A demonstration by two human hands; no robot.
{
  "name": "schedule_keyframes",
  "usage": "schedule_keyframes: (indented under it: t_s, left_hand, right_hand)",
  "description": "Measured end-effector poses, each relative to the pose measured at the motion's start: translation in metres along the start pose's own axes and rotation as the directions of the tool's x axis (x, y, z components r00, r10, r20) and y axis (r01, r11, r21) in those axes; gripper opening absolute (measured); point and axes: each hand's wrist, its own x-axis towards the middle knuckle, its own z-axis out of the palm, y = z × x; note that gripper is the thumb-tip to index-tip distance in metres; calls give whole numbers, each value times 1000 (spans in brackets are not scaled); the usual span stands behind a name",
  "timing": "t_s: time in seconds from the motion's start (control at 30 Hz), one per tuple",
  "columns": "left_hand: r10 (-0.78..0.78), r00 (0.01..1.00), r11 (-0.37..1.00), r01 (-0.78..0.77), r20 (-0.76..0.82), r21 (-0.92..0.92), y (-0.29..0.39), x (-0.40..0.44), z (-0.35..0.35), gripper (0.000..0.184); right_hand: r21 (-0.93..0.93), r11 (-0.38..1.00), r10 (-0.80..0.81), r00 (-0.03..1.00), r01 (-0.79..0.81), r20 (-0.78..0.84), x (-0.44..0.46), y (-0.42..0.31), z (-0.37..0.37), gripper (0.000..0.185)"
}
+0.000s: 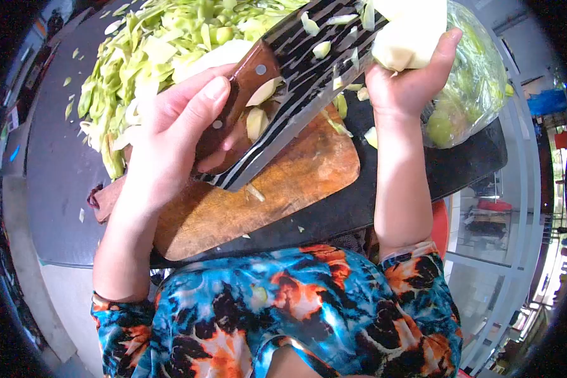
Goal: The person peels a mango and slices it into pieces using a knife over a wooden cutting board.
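My left hand (176, 126) is closed around the riveted wooden handle of a large knife (258, 151). Its broad blade has dark and silvery streaks and slants up to the right, with pale slivers stuck to it. In my right hand (406, 88) rests a peeled whitish fruit (412, 34), cut at its lower end, beside the upper part of the blade. My right thumb shows at the fruit's side; the other fingers are mostly hidden behind it. Below the knife lies a worn wooden cutting board (296, 183) with a few scraps on it.
A big heap of pale green slices (157, 50) covers the upper left of the dark table (57, 183). Past my right wrist sits a clear plastic bag (472, 82) with green fruit inside. Loose scraps lie near the board, and part of a red object (441, 230) shows beyond the table's edge.
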Motion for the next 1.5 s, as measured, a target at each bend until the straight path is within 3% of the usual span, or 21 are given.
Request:
schedule_keyframes:
  t_s: [0.17, 0.3, 0.37, 0.47, 0.57, 0.6, 0.7, 0.73, 0.77, 0.83, 0.87, 0.9, 0.97, 1.0, 1.1, 1.13, 1.23, 1.3, 1.37, 1.5]
  left_hand:
    - [-30, 1000, 999, 30, -4, 13, -5, 0, 6, 38]
    - [-71, 997, 993, 69, -13, -93, 0, -1, 7, 37]
    - [-71, 997, 996, 70, -4, -47, 8, -1, 0, 37]
    - [-154, 987, 988, 155, 42, -13, 20, 1, -19, 42]
    - [-247, 967, 969, 247, 66, 7, 23, 7, -30, 46]
    - [-269, 959, 963, 269, 90, 11, 24, 8, -34, 45]
    - [-93, 996, 956, 85, 15, 282, 18, 6, -34, 36]
    - [-192, 981, 906, 183, -15, 381, 22, 4, -37, 36]
    - [-190, 981, 843, 144, 37, 518, 22, 4, -39, 35]
    - [-323, 946, 737, 254, -4, 626, 28, 2, -31, 38]
    - [-335, 941, 739, 288, -39, 609, 25, 1, -29, 37]
    - [-197, 980, 641, 160, -41, 751, 24, 2, -28, 33]
    - [-44, 994, 405, 106, -96, 908, 23, 2, -23, 28]
    - [29, 997, 311, 54, -66, 949, 19, 2, -26, 25]
    - [186, 973, 341, 64, -134, 938, 23, 2, -21, 25]
    - [268, 957, 385, -2, -110, 923, 26, 3, -20, 29]
    - [570, 817, 374, -346, 81, 860, 24, 4, -17, 33]
    - [595, 757, 247, -491, 269, 835, 24, 3, -13, 42]
    - [459, 798, 215, -526, 391, 822, 24, 2, -11, 51]
    - [461, 795, 283, -554, 395, 783, 19, 7, -20, 53]
  right_hand:
    - [5, 1000, 11, 999, -11, 44, -2, 0, 7, 52]
    - [13, 996, 87, 994, -88, 70, 1, 1, 0, 53]
    - [-17, 989, 145, 985, -144, 98, 8, 0, -21, 54]
    - [-283, 945, 240, 934, -163, 265, 16, 2, -57, 65]
    - [-367, 926, 223, 911, -88, 346, 11, 2, -34, 69]
    - [-337, 930, 263, 906, -146, 332, 14, 4, -32, 69]
    - [-95, 898, 441, 877, -430, 192, 15, 1, -25, 57]
    - [-9, 854, 519, 850, -520, 88, 20, 2, -36, 62]
    - [94, 810, 579, 815, -578, 20, 23, 7, -43, 62]
    - [319, 703, 690, 718, -636, -87, 28, 12, -58, 61]
    - [375, 615, 685, 705, -694, 181, 27, 13, -71, 60]
    - [299, 668, 674, 725, -681, 145, 27, 10, -62, 58]
    - [138, 750, 643, 762, -647, 79, 22, -1, -34, 55]
    - [158, 759, 608, 775, -632, 173, 19, -6, -30, 56]
    - [147, 702, 643, 710, -696, 287, 9, -16, -14, 55]
    - [162, 692, 662, 708, -704, 246, 0, -20, 0, 47]
    - [128, 562, 737, 565, -817, 370, -34, -16, 24, 47]
    - [101, 430, 810, 433, -897, 396, -56, -12, 35, 47]
    - [47, 412, 823, 394, -910, 408, -70, -9, 41, 45]
    - [-65, 411, 855, 360, -909, 374, -68, -6, 42, 43]
